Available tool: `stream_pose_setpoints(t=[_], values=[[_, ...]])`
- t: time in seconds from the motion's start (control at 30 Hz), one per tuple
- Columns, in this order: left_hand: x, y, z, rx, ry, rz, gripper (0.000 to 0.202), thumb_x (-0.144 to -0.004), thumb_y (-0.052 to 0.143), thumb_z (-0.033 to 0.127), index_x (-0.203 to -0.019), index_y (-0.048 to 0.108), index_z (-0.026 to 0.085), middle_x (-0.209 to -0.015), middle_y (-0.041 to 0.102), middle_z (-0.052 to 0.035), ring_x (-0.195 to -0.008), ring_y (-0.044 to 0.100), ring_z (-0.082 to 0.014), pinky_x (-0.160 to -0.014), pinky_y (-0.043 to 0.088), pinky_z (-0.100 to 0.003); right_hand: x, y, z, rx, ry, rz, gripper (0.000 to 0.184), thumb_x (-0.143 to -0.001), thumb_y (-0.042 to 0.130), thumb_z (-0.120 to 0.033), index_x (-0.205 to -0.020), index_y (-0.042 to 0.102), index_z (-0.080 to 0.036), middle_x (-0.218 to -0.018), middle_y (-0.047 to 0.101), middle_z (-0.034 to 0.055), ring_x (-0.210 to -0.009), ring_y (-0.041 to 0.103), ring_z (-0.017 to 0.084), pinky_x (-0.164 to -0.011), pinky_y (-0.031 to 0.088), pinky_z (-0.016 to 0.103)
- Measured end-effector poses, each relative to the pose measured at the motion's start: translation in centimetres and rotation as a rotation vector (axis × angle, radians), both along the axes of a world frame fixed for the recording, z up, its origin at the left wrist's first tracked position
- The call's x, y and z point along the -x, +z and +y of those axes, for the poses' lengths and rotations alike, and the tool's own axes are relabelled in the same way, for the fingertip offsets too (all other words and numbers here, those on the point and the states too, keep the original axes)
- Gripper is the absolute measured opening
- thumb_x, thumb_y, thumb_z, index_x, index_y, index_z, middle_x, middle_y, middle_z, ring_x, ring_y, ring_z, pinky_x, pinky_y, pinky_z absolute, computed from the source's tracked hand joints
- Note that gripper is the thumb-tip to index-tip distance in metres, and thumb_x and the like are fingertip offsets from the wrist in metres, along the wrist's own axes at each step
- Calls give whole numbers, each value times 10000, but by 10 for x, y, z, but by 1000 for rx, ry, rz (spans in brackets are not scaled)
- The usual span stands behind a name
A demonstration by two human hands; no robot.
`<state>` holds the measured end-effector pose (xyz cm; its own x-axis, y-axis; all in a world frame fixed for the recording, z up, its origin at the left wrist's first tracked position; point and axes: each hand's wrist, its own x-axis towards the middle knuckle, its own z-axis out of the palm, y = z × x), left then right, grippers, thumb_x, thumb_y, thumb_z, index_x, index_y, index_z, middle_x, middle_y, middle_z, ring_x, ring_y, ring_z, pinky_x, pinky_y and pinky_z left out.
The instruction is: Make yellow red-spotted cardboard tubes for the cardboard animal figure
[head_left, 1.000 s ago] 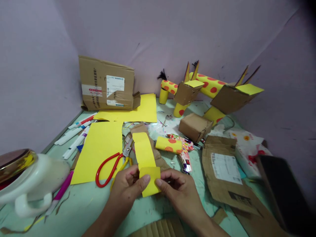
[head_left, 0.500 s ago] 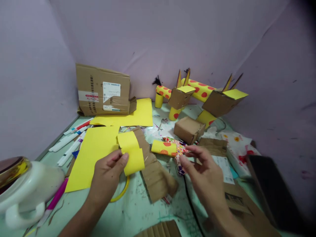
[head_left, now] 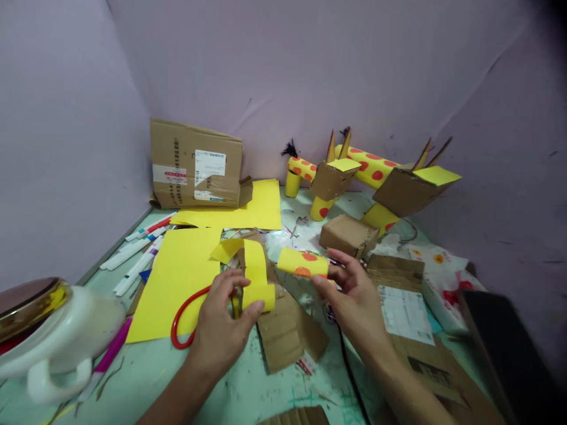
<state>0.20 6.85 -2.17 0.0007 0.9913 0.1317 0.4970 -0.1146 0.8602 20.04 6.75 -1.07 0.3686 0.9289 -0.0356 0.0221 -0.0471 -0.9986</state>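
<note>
My left hand (head_left: 224, 321) pinches the folded lower end of a yellow paper strip (head_left: 257, 274) that lies over a brown cardboard strip (head_left: 286, 330). Under that hand lie scissors with a red handle loop (head_left: 186, 313). My right hand (head_left: 352, 298) has taken hold of one end of a small yellow tube with orange dots (head_left: 303, 263), thumb and fingers curled around it just above the table.
Large yellow sheets (head_left: 183, 277) and several markers (head_left: 133, 251) lie at the left. A white mug (head_left: 53, 342) stands near left. Spotted cardboard giraffes (head_left: 349, 171) stand at the back, beside a flattened carton (head_left: 195, 165). A small box (head_left: 348, 233), labelled cardboard (head_left: 405, 301) and a dark slab (head_left: 509, 348) are right.
The right hand let go of the yellow strip, swung right and took hold of the dotted tube. The left hand kept the strip and carried it slightly left, then back over the scissors.
</note>
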Motion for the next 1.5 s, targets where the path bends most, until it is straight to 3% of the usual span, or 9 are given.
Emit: stream_pose_setpoints(t=[0.2, 0.33, 0.5, 0.73, 0.93, 1.03, 1.17, 1.3, 1.5], values=[[3, -1, -27, -409, -209, 331, 142, -770, 497, 78, -803, 586, 184, -754, 532, -47, -714, 542, -181, -615, 443, -284, 17, 13, -13, 9, 56, 244, 477, -602, 756, -244, -1023, 536, -205, -654, 629, -43, -522, 566, 115, -490, 470, 223], [6, -6, -38, -457, -310, 441, 235, -778, 413, 31, -799, 582, 193, -747, 564, -50, -649, 546, -168, -555, 413, -266, 35, 2, -22, 115, 198, 294, 444, -602, 740, -211, -999, 541, -201, -623, 633, -50, -537, 585, 129, -529, 479, 242], [8, -4, -36, -466, -335, 381, 148, -803, 482, 58, -848, 547, 183, -775, 588, -42, -689, 576, -142, -596, 447, -218, 38, -12, -30, 70, 339, 149, 303, -709, 672, -199, -996, 575, -207, -822, 687, 13, -741, 622, 154, -664, 484, 250], [6, -2, -28, -367, -141, 300, 91, -786, 530, 97, -825, 541, 179, -785, 553, -34, -661, 549, -136, -589, 457, -234, 29, -23, -32, 26, 450, 85, 222, -804, 595, -208, -1021, 574, -250, -919, 652, 5, -790, 588, 139, -677, 459, 220], [1, -1, -23, 192, 102, 35, 399, -661, 636, 272, -1017, 479, 181, -644, 544, 28, -501, 541, -153, -466, 443, -264, 31, -23, -34, 30, 415, 190, 193, -789, 621, -258, -972, 564, -240, -925, 629, 10, -807, 575, 141, -685, 459, 219], [-3, 4, -21, 332, 81, -247, 469, -627, 640, 268, -1045, 446, 180, -826, 632, -38, -656, 629, -186, -544, 497, -281, 34, -19, -34, 47, 388, 225, 212, -738, 664, -237, -921, 558, -228, -863, 617, 0, -749, 572, 129, -643, 453, 204], [-7, 6, -24, 387, 65, -432, 464, -600, 643, 232, -1010, 433, 182, -940, 641, -70, -861, 651, -214, -696, 536, -307, 41, -18, -33, 82, 320, 330, 352, -552, 772, -187, -809, 533, -210, -746, 603, -17, -641, 549, 131, -545, 433, 202], [-9, -3, -31, 336, 37, -247, 413, -653, 620, 235, -1030, 454, 195, -881, 640, -48, -809, 646, -207, -648, 528, -299, 45, -20, -31, 99, 141, 284, 337, -484, 787, -171, -688, 520, -200, -632, 559, -42, -580, 513, 125, -504, 417, 200], [-7, -8, -36, 155, 48, -104, 447, -672, 646, 213, -1082, 469, 216, -894, 622, -28, -741, 611, -170, -657, 506, -289, 42, -20, -31, 86, 48, 245, 315, -521, 782, -222, -660, 500, -199, -631, 568, -32, -561, 520, 132, -486, 446, 219]])
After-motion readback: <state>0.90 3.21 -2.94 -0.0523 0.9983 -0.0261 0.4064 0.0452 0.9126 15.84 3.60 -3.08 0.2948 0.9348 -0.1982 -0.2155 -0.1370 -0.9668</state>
